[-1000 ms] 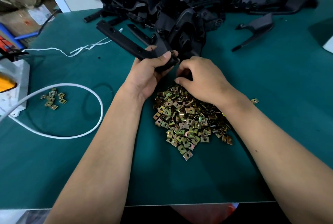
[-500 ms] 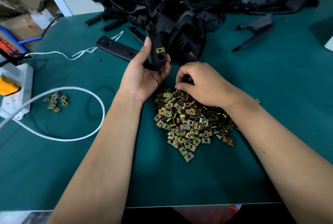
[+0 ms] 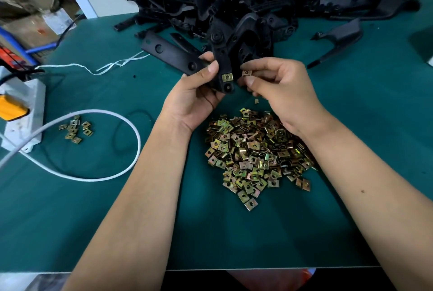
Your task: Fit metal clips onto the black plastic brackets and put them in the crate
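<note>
The left hand point(image 3: 196, 93) grips a black bracket point(image 3: 221, 56) upright, one clip point(image 3: 226, 77) already seated. The right hand point(image 3: 278, 89) pinches a loose clip point(image 3: 246, 72) just beside it at three o'clock, nearer than the clip pile point(image 3: 255, 152) below.

Hands: two. Brackets point(image 3: 257, 4): one large heap, uncountable. Clips point(image 3: 253, 154): one big pile; small cluster point(image 3: 76, 129) of about eight. Cable point(image 3: 98, 150): one.

I am at an assembly bench in a workshop or small factory: my table point(image 3: 70, 220) wears a green work mat, black plastic brackets point(image 3: 257, 2) lie heaped at the top of the frame, loose metal clips point(image 3: 253, 152) at centre, cardboard boxes point(image 3: 25, 18) on blue racking upper left.
</note>
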Demonstrator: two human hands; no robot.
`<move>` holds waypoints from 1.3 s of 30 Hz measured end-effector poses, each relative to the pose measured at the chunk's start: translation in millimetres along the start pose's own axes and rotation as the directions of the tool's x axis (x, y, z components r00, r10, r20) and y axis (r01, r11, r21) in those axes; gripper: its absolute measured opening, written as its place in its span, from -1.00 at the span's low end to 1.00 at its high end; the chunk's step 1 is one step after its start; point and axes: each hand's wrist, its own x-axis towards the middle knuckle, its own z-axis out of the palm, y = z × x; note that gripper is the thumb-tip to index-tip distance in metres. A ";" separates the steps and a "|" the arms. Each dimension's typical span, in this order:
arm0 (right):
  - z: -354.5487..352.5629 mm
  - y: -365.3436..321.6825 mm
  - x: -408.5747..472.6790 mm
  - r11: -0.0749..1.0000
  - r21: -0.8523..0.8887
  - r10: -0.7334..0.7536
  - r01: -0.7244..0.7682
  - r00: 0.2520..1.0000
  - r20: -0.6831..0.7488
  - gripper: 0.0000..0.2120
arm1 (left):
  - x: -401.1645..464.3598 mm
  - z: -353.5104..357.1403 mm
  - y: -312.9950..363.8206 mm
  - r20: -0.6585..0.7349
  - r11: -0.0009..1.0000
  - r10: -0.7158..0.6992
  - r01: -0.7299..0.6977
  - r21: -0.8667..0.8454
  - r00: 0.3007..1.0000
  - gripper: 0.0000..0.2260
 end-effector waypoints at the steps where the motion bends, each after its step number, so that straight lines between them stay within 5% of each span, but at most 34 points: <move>1: 0.2 -0.3 -0.1 0.999 0.047 0.003 -0.003 1.000 0.000 -0.78 | -0.3 0.9 0.1 -0.003 1.000 0.000 0.000 0.024 1.000 -0.81; 5: -1.3 -2.3 -0.2 0.984 0.178 0.000 0.003 1.000 -0.015 -0.77 | 0.0 4.5 -1.1 0.016 0.995 -0.011 0.009 0.099 1.000 -0.58; 10: -1.6 -1.1 -0.8 0.987 0.145 -0.068 0.075 0.996 -0.056 -0.77 | 2.5 8.0 -5.5 -0.005 0.995 -0.045 0.046 0.085 0.999 -0.56; 21: -1.2 -2.8 -0.2 0.947 0.320 0.053 -0.024 0.995 -0.082 -0.75 | 3.5 10.9 -10.3 -0.029 0.987 -0.097 0.100 0.127 0.995 -0.78; 24: 0.1 -4.3 -0.2 0.937 0.347 0.067 -0.031 0.993 -0.093 -0.76 | 2.6 12.5 -10.8 -0.024 0.979 -0.087 0.090 0.182 0.996 -0.70; 39: 3.1 -7.9 -3.5 0.948 0.311 0.126 -0.062 0.973 -0.192 -0.88 | 0.9 15.7 -11.4 -0.017 0.951 -0.085 0.086 0.296 0.996 -0.81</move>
